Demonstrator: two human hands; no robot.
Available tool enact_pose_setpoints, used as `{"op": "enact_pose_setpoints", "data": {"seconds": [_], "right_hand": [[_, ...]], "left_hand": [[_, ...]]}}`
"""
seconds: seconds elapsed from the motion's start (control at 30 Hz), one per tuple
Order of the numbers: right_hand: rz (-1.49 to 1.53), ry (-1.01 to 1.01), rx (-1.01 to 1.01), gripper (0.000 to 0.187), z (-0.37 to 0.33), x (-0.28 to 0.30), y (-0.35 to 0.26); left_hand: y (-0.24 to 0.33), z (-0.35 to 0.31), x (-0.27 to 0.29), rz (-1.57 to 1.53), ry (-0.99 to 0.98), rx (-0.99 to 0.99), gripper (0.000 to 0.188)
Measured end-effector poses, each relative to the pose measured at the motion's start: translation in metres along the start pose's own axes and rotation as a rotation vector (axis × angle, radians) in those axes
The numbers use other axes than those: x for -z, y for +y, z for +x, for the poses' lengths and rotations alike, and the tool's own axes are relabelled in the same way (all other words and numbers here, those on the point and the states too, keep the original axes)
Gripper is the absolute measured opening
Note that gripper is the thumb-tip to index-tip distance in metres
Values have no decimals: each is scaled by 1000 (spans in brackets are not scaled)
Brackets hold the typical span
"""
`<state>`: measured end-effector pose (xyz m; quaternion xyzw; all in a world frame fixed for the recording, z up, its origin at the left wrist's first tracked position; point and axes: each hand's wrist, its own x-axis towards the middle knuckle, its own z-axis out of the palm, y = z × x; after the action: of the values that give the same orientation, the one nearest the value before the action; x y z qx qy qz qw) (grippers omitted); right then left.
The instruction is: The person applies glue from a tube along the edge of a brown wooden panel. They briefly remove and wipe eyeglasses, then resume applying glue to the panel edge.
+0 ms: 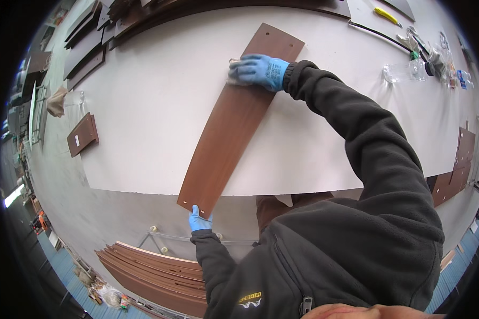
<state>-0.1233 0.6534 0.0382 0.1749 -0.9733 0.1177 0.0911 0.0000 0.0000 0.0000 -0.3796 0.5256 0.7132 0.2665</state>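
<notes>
A long brown wooden board (226, 130) with small holes at both ends lies slantwise on the white tabletop, its near end sticking out past the front edge. My left hand (200, 220), in a blue glove, grips that near end, with its fingers partly hidden beneath the board. Towards the far end, my right hand (262, 72), also gloved in blue, presses down on the board's face. Bunched under its fingers is a pale cloth (234, 81), of which only the edges show, slightly blurred.
Dark boards (93, 45) are stacked at the far left, and small brown pieces (82, 135) lie below them. At the far right are a yellow-handled tool (387, 16) and a clear plastic bottle (404, 72). A rack of brown boards (154, 276) stands beneath, near left.
</notes>
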Motion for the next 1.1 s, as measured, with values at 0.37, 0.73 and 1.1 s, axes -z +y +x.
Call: {"op": "enact_pose_setpoints", "data": {"seconds": [0.37, 0.73, 1.1], "right_hand": [[31, 623, -218, 38, -84, 58, -15], [677, 478, 158, 31, -2, 78, -353], [596, 337, 424, 18, 191, 34, -485]], "left_hand": [[5, -12, -30, -279, -25, 150, 52], [83, -127, -70, 105, -328, -371, 52], [99, -170, -55, -21, -653, -398, 51]]}}
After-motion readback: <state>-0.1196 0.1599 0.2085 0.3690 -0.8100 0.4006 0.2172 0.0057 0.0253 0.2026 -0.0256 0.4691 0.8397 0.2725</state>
